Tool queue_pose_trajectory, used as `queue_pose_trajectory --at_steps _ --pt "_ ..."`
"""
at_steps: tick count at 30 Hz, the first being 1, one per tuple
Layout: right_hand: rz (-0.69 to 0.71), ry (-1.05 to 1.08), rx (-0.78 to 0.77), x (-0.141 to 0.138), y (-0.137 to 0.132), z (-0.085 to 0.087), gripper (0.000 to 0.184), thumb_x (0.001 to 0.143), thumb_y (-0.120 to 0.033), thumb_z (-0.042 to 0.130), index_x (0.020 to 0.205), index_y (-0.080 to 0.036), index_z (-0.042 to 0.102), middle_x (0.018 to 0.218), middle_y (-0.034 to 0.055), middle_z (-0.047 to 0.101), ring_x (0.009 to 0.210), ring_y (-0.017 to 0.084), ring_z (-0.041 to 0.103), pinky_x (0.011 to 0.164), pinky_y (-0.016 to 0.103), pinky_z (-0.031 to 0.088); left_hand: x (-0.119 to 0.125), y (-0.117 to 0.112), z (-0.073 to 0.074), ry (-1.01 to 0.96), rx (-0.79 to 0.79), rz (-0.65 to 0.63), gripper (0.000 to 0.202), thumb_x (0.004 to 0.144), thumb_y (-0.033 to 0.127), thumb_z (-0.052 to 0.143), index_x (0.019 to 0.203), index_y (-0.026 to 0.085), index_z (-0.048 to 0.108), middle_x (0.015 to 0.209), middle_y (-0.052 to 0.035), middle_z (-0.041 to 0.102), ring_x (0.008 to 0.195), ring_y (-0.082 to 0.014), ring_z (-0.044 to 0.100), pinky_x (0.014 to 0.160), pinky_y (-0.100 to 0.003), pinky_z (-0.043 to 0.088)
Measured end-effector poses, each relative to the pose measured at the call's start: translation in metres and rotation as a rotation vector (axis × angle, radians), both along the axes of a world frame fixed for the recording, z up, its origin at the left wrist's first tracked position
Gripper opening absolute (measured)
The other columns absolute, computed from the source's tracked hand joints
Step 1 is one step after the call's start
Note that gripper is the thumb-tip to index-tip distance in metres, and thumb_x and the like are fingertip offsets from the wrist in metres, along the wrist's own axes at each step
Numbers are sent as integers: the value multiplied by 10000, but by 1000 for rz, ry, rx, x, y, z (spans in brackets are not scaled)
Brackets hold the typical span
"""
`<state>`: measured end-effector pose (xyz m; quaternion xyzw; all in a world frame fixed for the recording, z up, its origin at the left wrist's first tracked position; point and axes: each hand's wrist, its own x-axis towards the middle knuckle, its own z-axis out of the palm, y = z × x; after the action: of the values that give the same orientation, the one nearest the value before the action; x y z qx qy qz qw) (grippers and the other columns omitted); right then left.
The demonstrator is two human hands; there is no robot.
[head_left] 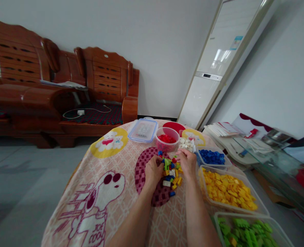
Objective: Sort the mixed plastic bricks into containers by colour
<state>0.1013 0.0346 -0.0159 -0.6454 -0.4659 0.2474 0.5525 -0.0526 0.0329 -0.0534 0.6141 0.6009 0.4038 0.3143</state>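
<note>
A mixed pile of toy building bricks [172, 173] in yellow, green, white, blue and red lies on the tablecloth between my hands. My left hand [154, 168] is at the pile's left edge with its fingers curled together. What they hold, if anything, is hidden. Over the far right side of the pile is my right hand [187, 162], its fingertips drawn together close to a small red brick [174, 160]. I cannot make out what is between them. Just beyond that hand sit white bricks [185, 144]. A round tub [168, 148] of red bricks stands behind the pile.
Along the table's right side stand clear boxes of blue bricks [211, 157], yellow bricks [227, 190] and green bricks [246, 233]. A blue-rimmed clear lid [143, 130] lies at the back left. Papers lie on a glass-topped side table [259, 154] to the right; wooden seats [105, 85] stand behind left.
</note>
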Motion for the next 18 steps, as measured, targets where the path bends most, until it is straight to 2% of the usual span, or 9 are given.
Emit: queue_pose_trajectory --at_steps 8,14,18 --pt "86 -31 6 -3 0 -3 460 765 -473 529 982 -115 722 796 92 742 573 203 673 545 302 542 0 2 0 -118 14 37 210 772 67 585 921 178 683 838 -15 733 772 -135 673 734 -235 482" --pt "113 -29 9 -5 0 -5 457 775 -478 541 992 -121 726 794 88 743 576 197 671 547 300 540 2 -1 1 1 49 -28 393 779 68 590 1135 202 688 1117 -62 730 988 -184 671 903 -299 483" --pt "102 -6 -4 -6 -1 -3 450 754 -469 541 965 -119 728 771 88 740 557 197 662 512 292 527 3 -3 3 55 37 -70 346 784 83 598 1093 197 703 1081 -66 730 979 -190 668 888 -297 477"
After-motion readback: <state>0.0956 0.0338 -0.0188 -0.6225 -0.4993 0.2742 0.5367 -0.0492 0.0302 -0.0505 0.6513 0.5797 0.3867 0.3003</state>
